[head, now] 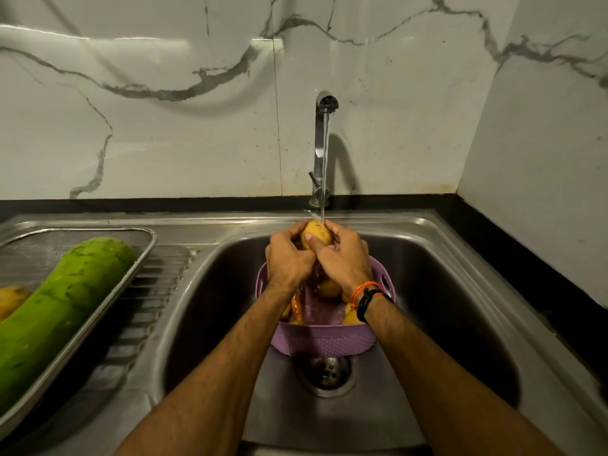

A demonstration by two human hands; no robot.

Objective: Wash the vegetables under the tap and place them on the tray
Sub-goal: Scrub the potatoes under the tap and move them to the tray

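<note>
White marble-look tiles with grey veins back a steel sink unit edged in black counter; no brand, label or writing can be read anywhere in view.

Farthest left, a steel mesh tray (144, 255) sits on the ribbed draining board (158, 291). In it lies a long green gourd (59, 307), and a yellow-brown vegetable (10, 301) shows at the frame's left edge, touching the gourd.

To the right, the sink basin (444, 291) holds a lilac plastic basket (322, 340) standing just behind the drain (327, 373). Inside the basket are several potatoes (329, 288) and something orange (297, 307), perhaps a carrot, partly hidden by the forearms.

Above the basket, both hands hold one potato (317, 236) under the thin stream of water (324, 192) running from the chrome tap (318, 149). The left hand (288, 261) has its fingers curled round the potato's left side; the right hand (345, 258) wraps the right side, its thumb laid across the front. The two hands touch below the potato. On the right wrist are an orange thread (363, 288) and a black band (370, 299).
</note>
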